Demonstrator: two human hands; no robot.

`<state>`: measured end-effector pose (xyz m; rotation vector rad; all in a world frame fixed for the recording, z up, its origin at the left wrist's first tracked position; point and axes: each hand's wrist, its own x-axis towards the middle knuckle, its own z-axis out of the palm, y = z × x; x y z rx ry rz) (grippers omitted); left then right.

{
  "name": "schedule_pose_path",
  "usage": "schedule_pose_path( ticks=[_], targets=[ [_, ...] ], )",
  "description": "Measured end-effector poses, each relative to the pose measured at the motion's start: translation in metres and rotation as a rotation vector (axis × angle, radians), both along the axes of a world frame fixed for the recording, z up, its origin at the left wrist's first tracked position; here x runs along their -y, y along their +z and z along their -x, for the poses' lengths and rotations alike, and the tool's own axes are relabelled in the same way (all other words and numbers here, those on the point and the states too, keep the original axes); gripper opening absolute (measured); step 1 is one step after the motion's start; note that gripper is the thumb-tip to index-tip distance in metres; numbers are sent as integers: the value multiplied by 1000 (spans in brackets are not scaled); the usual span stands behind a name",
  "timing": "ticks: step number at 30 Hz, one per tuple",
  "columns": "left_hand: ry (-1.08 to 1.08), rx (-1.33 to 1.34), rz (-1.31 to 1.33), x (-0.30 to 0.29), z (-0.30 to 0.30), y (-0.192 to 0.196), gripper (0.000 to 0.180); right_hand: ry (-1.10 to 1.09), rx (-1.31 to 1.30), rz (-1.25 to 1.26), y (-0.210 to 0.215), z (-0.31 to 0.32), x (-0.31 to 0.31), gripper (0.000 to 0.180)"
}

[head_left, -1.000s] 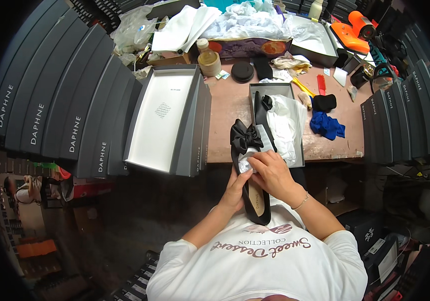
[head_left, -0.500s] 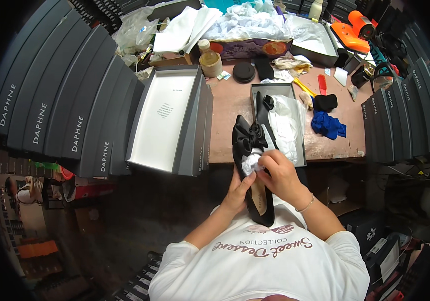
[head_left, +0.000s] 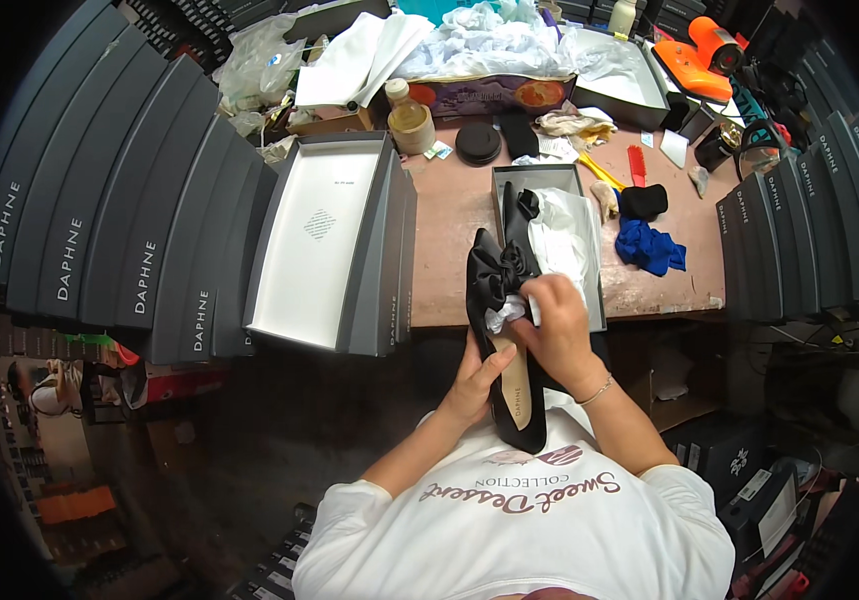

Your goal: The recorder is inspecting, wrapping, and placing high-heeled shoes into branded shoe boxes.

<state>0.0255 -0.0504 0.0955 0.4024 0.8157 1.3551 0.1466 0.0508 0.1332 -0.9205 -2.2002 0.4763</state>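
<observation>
My left hand (head_left: 474, 382) grips a black pointed flat shoe (head_left: 522, 425) from its left side, thumb over the opening. A satin bow (head_left: 497, 275) sits across the shoe's front, and its insole is beige. At the opening just behind the bow, my right hand (head_left: 561, 325) has its fingers bent against a wad of white tissue paper (head_left: 502, 314), partly inside the shoe. Beyond the shoe, an open grey shoebox (head_left: 594, 300) holds another black shoe (head_left: 521, 207) and white tissue paper (head_left: 566, 232). The right fingertips are partly hidden.
A white-lined box lid (head_left: 314, 235) rests on boxes at the left. Dark shoeboxes stand in rows at left (head_left: 69, 190) and right (head_left: 799, 220). On the table (head_left: 449, 230) lie a blue cloth (head_left: 649, 247), a red comb (head_left: 636, 165) and a bottle (head_left: 409, 120). Tissue paper (head_left: 494, 40) fills a carton behind.
The tissue wad sits further into the toe, with less of it showing. My right hand has turned and moved slightly up toward the bow. My left hand keeps its grip.
</observation>
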Motion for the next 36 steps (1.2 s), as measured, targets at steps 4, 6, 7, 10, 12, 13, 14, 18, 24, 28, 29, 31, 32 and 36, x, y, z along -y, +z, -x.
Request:
schedule_pose_path(
  ticks=[4, 6, 7, 10, 12, 13, 14, 18, 24, 28, 29, 31, 32, 36],
  targets=[
    [-51, 102, 45, -4, 4, -5, 66, 3, -129, 257, 10, -3, -13, 108],
    [-44, 53, 18, -5, -1, -3, 60, 90, -259, 665, 8, -7, -18, 108],
    [-57, 54, 17, -6, 0, 1, 61, 139, -269, 725, 13, -7, -18, 105],
    [-114, 93, 31, -6, 1, -1, 64, 108, -341, 646, -10, -1, -23, 97],
    [-117, 66, 66, -3, -2, -5, 64, 78, -264, 540, -18, 5, -24, 74],
    [-123, 77, 89, -3, 0, -4, 66, 67, -208, 518, -26, 10, -26, 68],
    [-97, 42, 81, -3, 1, -4, 63, 55, -154, 491, -31, 15, -28, 63],
    [25, -87, 61, -15, 14, -16, 54, 175, -204, 725, -13, 9, -37, 72],
    [542, -978, -179, -81, 83, 26, 80, -29, 85, 510, -35, -38, -61, 54],
    [105, -606, -251, -76, 32, 1, 46, -55, 202, 546, -85, -38, -50, 48],
    [13, -529, -151, -77, 19, -12, 49, -97, 141, 606, -85, -35, -51, 47],
    [-60, -313, -23, -87, 12, -27, 58, -40, -75, 791, -97, -41, -57, 45],
    [-53, -223, 36, -92, 9, -30, 63, -11, -189, 877, -100, -43, -62, 44],
    [-48, -261, 125, -96, -5, -29, 75, -95, -253, 683, -95, -43, -64, 25]
  ],
)
